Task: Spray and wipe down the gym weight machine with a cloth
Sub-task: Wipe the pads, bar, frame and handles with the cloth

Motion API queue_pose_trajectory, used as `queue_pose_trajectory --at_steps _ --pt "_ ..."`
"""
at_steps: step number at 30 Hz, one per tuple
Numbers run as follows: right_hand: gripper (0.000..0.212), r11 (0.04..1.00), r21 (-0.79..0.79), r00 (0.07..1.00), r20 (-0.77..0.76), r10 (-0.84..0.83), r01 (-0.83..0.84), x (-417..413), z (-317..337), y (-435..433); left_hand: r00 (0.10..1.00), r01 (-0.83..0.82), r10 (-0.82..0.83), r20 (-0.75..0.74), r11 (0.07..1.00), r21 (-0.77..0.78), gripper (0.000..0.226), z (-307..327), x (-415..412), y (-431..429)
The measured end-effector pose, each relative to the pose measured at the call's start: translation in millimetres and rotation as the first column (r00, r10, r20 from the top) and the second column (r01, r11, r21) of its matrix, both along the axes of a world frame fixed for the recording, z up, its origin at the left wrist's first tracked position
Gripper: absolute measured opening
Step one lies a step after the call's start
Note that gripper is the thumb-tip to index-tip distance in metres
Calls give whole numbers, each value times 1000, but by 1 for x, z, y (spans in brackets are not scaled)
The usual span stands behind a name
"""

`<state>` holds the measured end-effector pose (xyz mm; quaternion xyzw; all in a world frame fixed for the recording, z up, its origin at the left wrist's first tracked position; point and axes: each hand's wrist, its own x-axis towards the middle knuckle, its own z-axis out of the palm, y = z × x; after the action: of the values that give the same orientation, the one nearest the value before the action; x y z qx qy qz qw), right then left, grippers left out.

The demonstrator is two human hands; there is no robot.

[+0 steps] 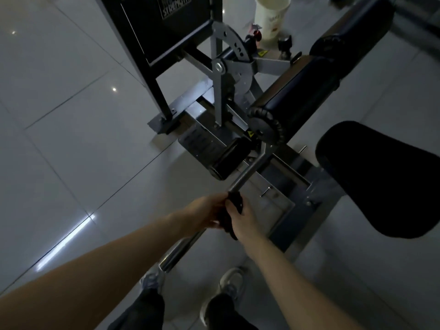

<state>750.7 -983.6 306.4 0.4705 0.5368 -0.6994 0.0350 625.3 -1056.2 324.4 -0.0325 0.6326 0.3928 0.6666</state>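
1. Here, the right hand (pixel 244 222) curls round a dark cloth (pixel 234 206) wrapped on the machine's (pixel 220 96) metal bar (pixel 247 172). The left hand (pixel 206 214) touches the cloth (its grip is unclear).
2. Risk: a loose wrap could let the cloth slip off the smooth bar.
3. Count: two hands, one cloth, one bar, one white container (pixel 271 17).

Floor (pixel 71 120): glossy grey tiles, dark grout lines, bright light streak reflected lower left. White labelled container (pixel 272 19) stands on it at top edge. Pale sneakers (pixel 229 284) at bottom centre.
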Motion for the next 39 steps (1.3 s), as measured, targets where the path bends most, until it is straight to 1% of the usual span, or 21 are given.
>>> queue_pose_trajectory --at_steps 1,3,8,12,14,15,16,17,19,20,21,23,24,25,27,29,31,32,35,37,39 --pt "30 1000 8 999 52 6 -7 2 -9 -2 992 96 -98 -73 995 -32 41 -12 1 -5" --pt "30 998 49 990 135 27 -34 5 -34 -4 959 208 -216 -186 976 -61 29 -36 -2 -9" --pt "46 981 179 953 280 -120 70 9 -91 10 893 225 -240 -380 971 -84 18 -94 -41 -15" --pt "54 971 137 923 309 -231 197 1 -125 -6 819 344 -411 -400 910 -231 18 -152 -80 -34" --pt "51 967 77 923 290 -253 241 -10 -135 -25 785 414 -476 -397 879 -238 17 -173 -89 -46" --pt "61 965 35 924 283 -258 259 -16 -143 -33 779 443 -489 -392 872 -207 16 -180 -90 -50" --pt "69 968 4 928 282 -243 252 -22 -151 -41 782 470 -498 -375 866 -172 17 -184 -90 -53" --pt "68 972 -16 942 250 -224 236 -29 -157 -50 790 490 -499 -355 863 -121 23 -188 -90 -55" --pt "39 986 -38 979 133 -157 163 -40 -163 -61 816 513 -491 -306 858 -12 51 -194 -92 -56" --pt "39 992 -46 991 63 -115 118 -41 -167 -61 822 519 -490 -290 854 27 62 -194 -94 -56" --pt "49 997 -41 998 24 -57 58 -38 -169 -58 816 534 -496 -297 843 60 64 -195 -96 -55" --pt "75 997 0 997 1 79 -79 -31 -173 -52 781 581 -522 -344 808 93 49 -198 -103 -56" --pt "81 992 34 992 39 124 -125 -28 -174 -48 764 597 -527 -372 797 95 42 -198 -105 -56" --pt "80 985 67 986 59 153 -157 -25 -175 -43 751 601 -514 -414 792 106 44 -198 -105 -56" --pt "62 993 63 995 47 92 -95 -22 -176 -34 782 551 -436 -446 817 169 58 -203 -107 -57" --pt "42 1000 29 999 38 10 -11 -16 -177 -28 880 416 -307 -361 867 276 48 -209 -110 -59" --pt "34 1000 31 999 32 4 -5 -9 -179 -20 912 341 -230 -338 885 317 32 -215 -111 -59" --pt "33 999 24 1000 -2 30 -30 -4 -184 -17 905 330 -208 -371 894 303 30 -220 -109 -60" --pt "29 995 27 990 -101 102 -100 9 -200 -10 883 240 -81 -462 924 298 41 -236 -103 -59" --pt "30 994 40 983 -152 105 -100 14 -217 -5 866 166 22 -500 930 328 42 -243 -101 -57" --pt "30 997 57 980 -189 69 -59 15 -235 -3 810 147 80 -581 932 332 35 -245 -98 -50"
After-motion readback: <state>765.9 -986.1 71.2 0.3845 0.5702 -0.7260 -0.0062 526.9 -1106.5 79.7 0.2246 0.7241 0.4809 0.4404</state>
